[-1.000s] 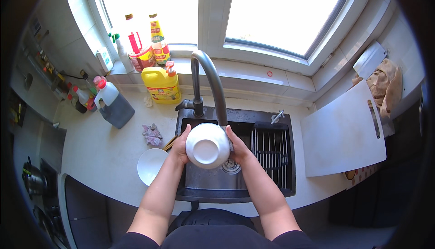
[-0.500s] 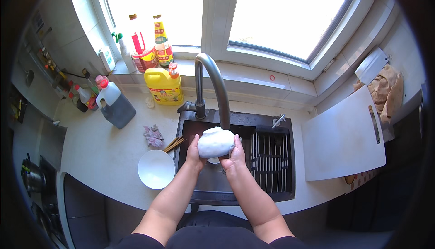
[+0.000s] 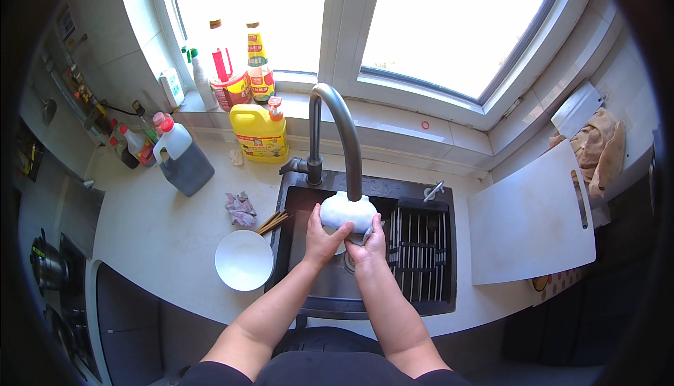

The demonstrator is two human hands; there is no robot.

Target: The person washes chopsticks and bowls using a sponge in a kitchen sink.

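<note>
Both my hands hold a white bowl (image 3: 345, 212) over the dark sink (image 3: 309, 295), right under the spout of the curved grey faucet (image 3: 338, 127). My left hand (image 3: 321, 237) grips the bowl's left side and my right hand (image 3: 368, 244) its lower right side. The bowl is tipped, its outside facing up. A second white bowl (image 3: 243, 260) sits on the counter just left of the sink, with chopsticks (image 3: 272, 222) lying beside it at the sink's edge.
A black dish rack (image 3: 421, 245) fills the sink's right half. A white cutting board (image 3: 528, 223) lies on the right counter. A yellow jug (image 3: 259, 133), a dark jug (image 3: 184, 162) and bottles (image 3: 228, 77) stand by the window. A crumpled cloth (image 3: 240, 207) lies on the counter.
The bowl has gone from held up with its opening toward me to lowered and tipped under the faucet spout. Both hands dropped into the sink with it.
</note>
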